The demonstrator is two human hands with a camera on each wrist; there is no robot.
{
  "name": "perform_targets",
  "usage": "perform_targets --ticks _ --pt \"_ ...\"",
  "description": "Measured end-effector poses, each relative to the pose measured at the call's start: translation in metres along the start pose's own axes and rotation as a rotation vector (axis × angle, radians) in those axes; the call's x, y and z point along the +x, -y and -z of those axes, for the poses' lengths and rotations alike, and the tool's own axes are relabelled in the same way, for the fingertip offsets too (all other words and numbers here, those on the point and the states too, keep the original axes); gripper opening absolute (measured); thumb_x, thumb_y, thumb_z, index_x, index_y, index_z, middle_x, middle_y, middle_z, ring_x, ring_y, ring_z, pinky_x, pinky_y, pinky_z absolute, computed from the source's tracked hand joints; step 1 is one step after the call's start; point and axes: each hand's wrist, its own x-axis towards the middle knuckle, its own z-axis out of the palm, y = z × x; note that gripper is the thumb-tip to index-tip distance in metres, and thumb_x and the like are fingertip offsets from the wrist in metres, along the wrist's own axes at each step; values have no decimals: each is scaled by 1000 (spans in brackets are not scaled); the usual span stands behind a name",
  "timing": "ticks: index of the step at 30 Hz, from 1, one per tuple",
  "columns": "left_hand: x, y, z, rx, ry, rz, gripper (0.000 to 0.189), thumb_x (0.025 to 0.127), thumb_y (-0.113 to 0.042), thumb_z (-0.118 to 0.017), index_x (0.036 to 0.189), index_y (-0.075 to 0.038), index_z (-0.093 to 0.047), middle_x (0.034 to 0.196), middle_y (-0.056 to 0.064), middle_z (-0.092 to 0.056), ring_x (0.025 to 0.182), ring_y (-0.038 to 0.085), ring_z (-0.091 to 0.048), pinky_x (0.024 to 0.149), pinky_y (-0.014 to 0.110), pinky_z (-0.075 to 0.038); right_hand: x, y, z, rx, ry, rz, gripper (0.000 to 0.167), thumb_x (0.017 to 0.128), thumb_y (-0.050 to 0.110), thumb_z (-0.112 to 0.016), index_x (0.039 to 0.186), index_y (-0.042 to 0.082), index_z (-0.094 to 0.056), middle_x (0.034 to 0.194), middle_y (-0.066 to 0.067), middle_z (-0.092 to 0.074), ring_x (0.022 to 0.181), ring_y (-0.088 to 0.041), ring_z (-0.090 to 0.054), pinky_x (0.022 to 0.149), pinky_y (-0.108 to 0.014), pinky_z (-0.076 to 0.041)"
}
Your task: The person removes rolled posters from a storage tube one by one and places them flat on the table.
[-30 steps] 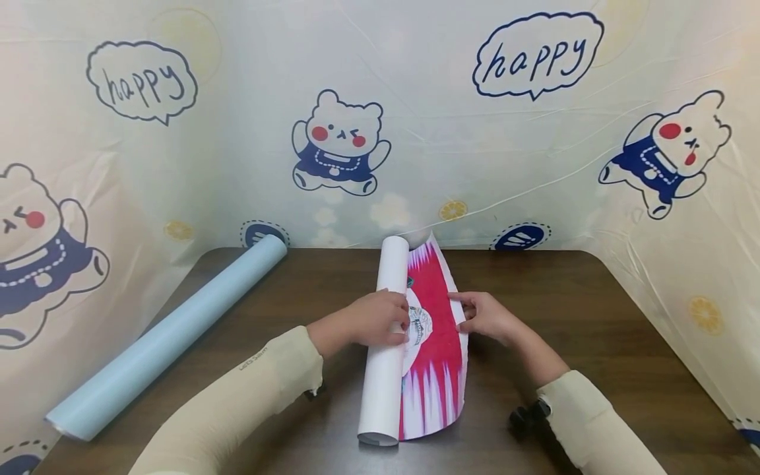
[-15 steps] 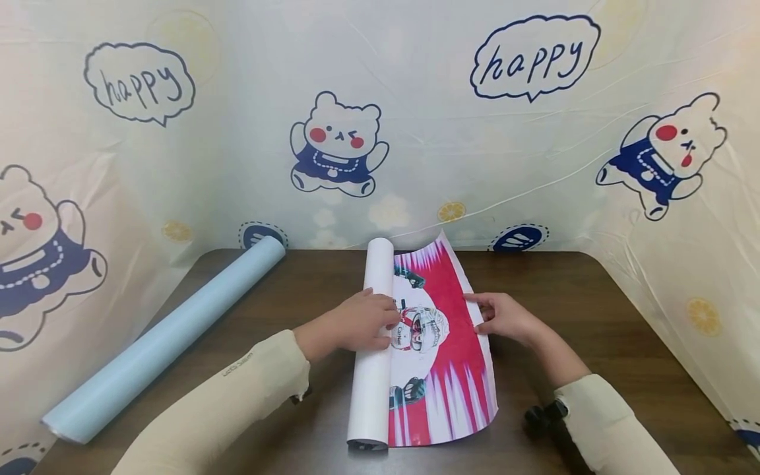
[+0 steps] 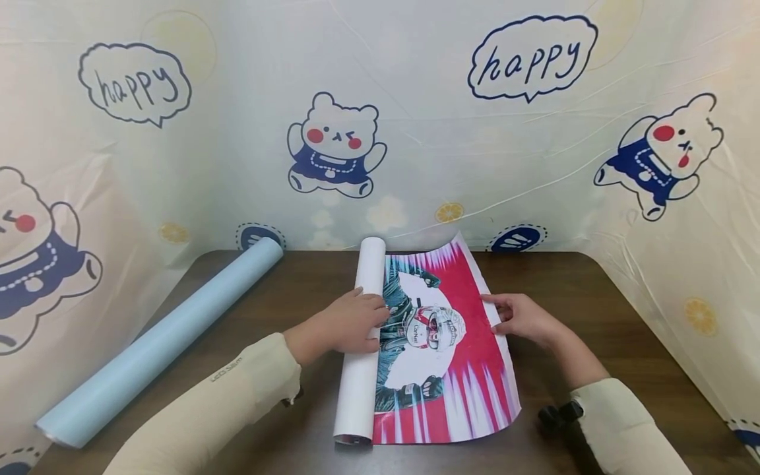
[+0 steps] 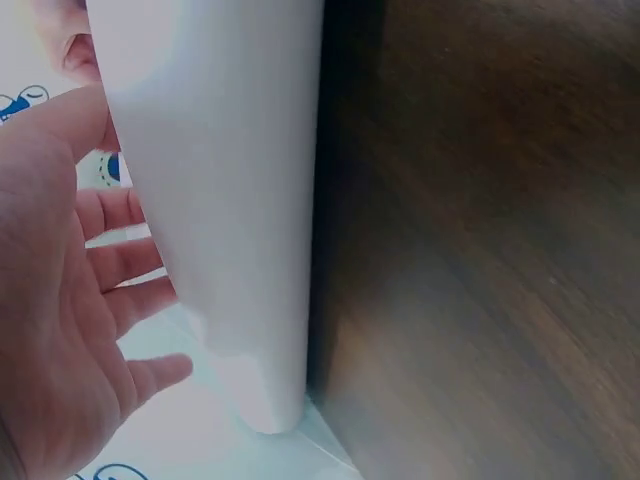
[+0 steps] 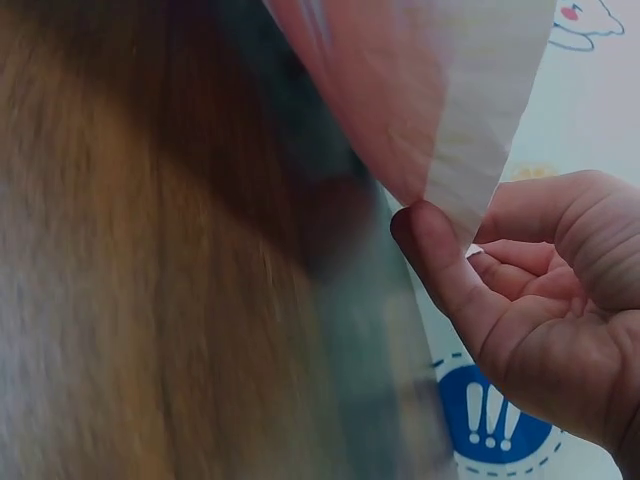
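Observation:
A poster [image 3: 475, 330] lies partly unrolled in the middle of the table. Its printed face, red and purple with a figure in a helmet, points up. The part still wound forms a white roll [image 3: 359, 379] along its left side. My left hand [image 3: 356, 322] rests across the middle of that roll. In the left wrist view, the fingers [image 4: 128, 258] touch the roll's side loosely, fairly straight. At the poster's right edge, my right hand [image 3: 525, 319] pinches the white border between thumb and fingers. This edge is lifted a little, as the right wrist view shows.
A long light-blue roll [image 3: 166, 336] lies slanted on the left of the dark wooden table [image 3: 623, 343]. Behind and at both sides hangs a pale curtain [image 3: 427, 165] printed with cartoon bears. A small black device [image 3: 561, 414] sits at the right cuff.
My right hand has drawn the poster's edge to the right, while the roll under my left hand has moved left. More of the printed figure shows.

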Motion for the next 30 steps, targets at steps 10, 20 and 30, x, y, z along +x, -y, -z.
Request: perform_targets --ticks 10,20,30 --pt "-10 14 -6 8 -68 -16 44 84 -57 -65 112 -24 -72 122 2 -60 121 23 -49 104 55 -37 -4 -13 15 -17 -44 -11 73 84 6 -75 147 -2 -38 121 -25 -59 89 -28 -68 77 -42 -58" --pt "-24 30 -11 -20 -61 94 35 81 -41 -70 109 -22 -71 123 0 -61 123 24 -48 107 57 -33 -11 -22 26 -19 -64 -15 72 84 6 -74 145 -5 -39 121 -27 -58 89 -27 -66 77 -42 -58" --pt "-38 41 -14 -33 -84 157 46 78 -53 -73 110 -22 -68 128 1 -59 126 25 -48 108 56 -32 -17 -29 33 -84 -150 -54 58 83 12 -77 132 -7 -52 115 -24 -61 84 -25 -66 77 -40 -58"
